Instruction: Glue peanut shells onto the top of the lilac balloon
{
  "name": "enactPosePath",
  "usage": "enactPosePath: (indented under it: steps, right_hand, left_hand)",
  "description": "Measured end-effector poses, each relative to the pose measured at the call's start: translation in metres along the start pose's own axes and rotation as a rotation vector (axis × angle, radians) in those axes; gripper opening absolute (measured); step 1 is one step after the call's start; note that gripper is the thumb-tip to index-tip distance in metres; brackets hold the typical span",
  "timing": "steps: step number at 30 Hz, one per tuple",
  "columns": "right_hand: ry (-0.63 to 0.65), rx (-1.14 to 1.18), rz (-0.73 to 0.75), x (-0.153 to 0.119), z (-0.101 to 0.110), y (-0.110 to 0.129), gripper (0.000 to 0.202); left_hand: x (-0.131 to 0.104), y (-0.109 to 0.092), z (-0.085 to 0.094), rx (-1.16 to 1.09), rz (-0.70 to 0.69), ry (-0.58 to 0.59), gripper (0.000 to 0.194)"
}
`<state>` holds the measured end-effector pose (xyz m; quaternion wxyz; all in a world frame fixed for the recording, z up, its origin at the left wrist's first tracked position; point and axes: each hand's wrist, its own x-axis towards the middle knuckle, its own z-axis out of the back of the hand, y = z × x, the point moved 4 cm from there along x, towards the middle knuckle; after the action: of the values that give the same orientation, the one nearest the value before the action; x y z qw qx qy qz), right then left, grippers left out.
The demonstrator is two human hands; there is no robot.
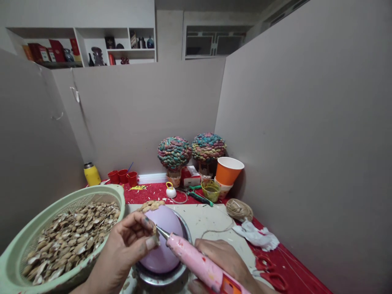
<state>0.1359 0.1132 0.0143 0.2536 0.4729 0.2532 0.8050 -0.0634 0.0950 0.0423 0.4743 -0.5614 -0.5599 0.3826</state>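
Observation:
My left hand (128, 241) pinches a small tan nut shell (156, 235) between thumb and fingers. In my right hand (225, 261) is a pink hot glue gun (196, 257), its metal nozzle pointing up-left and meeting the shell, or nearly so. Behind both hands a lilac balloon (163, 220) sits in a round metal bowl (186, 228). Several tan shells (152, 205) cover the top left of the balloon. At the left stands a pale green basket (119, 192) of loose nut shells (76, 237).
Two colourful shell-covered balls on stands (174, 153) stand at the back. Right of them are an orange paper cup (229, 171), a murky plastic tub (210, 190), twine (239, 210), tissue (259, 235) and red scissors (272, 273). Red cups (123, 176) and a yellow bottle (92, 174) stand back left. Grey partitions enclose the table.

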Motion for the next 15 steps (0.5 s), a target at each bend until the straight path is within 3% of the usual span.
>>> enactPosePath:
  steps: [3,7,15]
  right_hand:
    - [-0.001,-0.126,0.095,0.0,-0.004,0.001,0.042]
    - [0.013,-0.196,0.127,0.001,-0.003,0.007,0.032]
    - [-0.009,-0.298,0.185,0.002,-0.005,0.012,0.03]
  left_hand:
    - [-0.001,-0.002,-0.001,0.006,0.008,0.011,0.021]
    - [0.0,-0.004,-0.003,-0.001,0.021,0.02,0.02]
    - [0.001,-0.001,-0.004,-0.099,0.05,0.052,0.019]
